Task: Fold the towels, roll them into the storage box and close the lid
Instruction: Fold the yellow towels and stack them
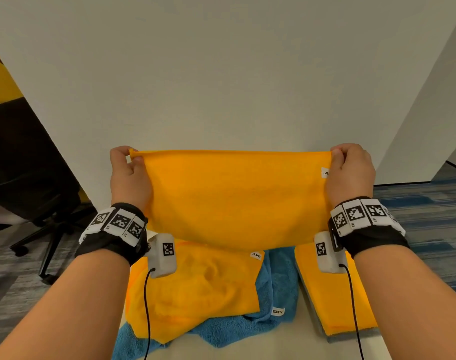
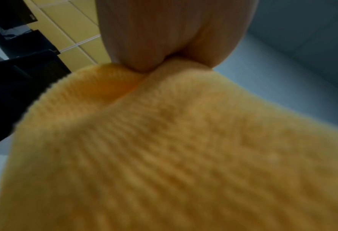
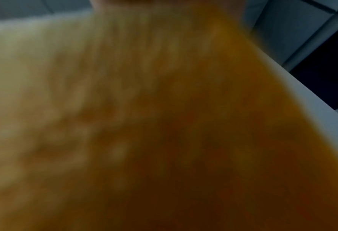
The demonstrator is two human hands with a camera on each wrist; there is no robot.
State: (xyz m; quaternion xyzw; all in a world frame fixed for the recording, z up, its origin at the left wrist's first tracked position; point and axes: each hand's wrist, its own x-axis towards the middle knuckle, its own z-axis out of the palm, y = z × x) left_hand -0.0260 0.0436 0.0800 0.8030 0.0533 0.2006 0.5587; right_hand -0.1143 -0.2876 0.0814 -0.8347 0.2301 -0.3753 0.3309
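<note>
Held towel [image 1: 232, 201]: orange, up in the air above the counter [image 1: 294, 344], stretched flat between both hands, top edge taut and level, lower edge sagging in a curve. White tag near its upper right corner.

Left hand [image 1: 129, 175]: fingers curled, thumb and fingers pinching the towel's upper left corner. Left wrist view confirms: fingers [image 2: 144, 46] pressed on a bunched orange corner [image 2: 164, 140].

Right hand [image 1: 350, 172]: fingers curled, pinching the upper right corner. Right wrist view is blurred; orange cloth [image 3: 164, 125] fills it, fingers not discernible there.

Both wrists carry black bands with white coded markers and a small white camera box, each with a black cable running down.

On the counter, below the held towel:
- crumpled towel [image 1: 193, 289], orange, loose, left of centre, lying on top of a blue towel [image 1: 279, 281].
- the blue towel spreads under it, showing toward the near edge and to its right; white tag visible.
- folded towel [image 1: 333, 294], orange, flat and neat, toward the right edge, lying on a grey layer; apart from the blue one.

Storage box: not seen in any view.

Beyond: plain white wall [image 1: 221, 74], office chair [image 1: 34, 178] at left, striped blue carpet [image 1: 429, 216] at right.
</note>
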